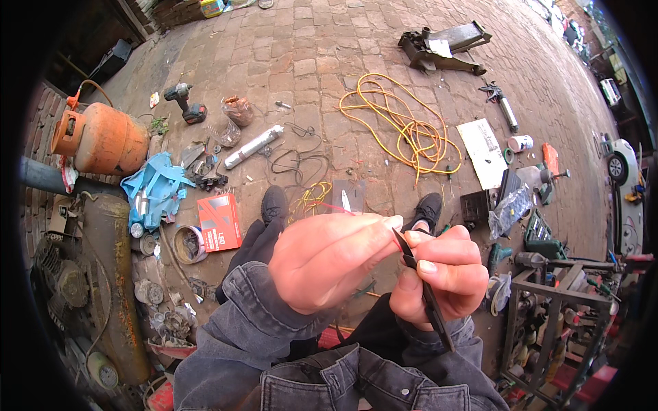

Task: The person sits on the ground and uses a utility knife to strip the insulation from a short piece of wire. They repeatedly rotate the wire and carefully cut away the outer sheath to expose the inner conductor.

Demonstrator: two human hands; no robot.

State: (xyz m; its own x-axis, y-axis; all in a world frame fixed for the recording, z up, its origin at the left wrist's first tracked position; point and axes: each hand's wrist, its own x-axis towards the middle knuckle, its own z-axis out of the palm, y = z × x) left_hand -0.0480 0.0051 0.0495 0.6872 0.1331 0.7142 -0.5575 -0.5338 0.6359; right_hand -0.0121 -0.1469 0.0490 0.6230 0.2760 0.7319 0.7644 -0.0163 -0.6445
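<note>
My left hand (pixel 334 257) pinches a thin red wire between thumb and fingertips in front of my chest. Part of the red wire (pixel 339 207) shows beyond that hand, towards a bundle of yellow wire (pixel 312 200) on the ground. In my right hand (pixel 447 272) is a slim black knife (pixel 432 305), which looks like a snap-off cutter. Its pointed tip meets the wire right at the left fingertips. Fingers hide much of the wire and the middle of the handle. Between my shoes lies a clear plastic sheet or bag (pixel 353 187) with a pale pointed object on it.
On the brick paving (pixel 298 56) lie a coiled yellow cable (pixel 406 128), a cordless drill (pixel 187 103), a silver tube (pixel 254 146) and a red LED box (pixel 220 222). An orange gas cylinder (pixel 110 138) is at left. A metal rack (pixel 560 293) stands at right, below a floor jack (pixel 444 49).
</note>
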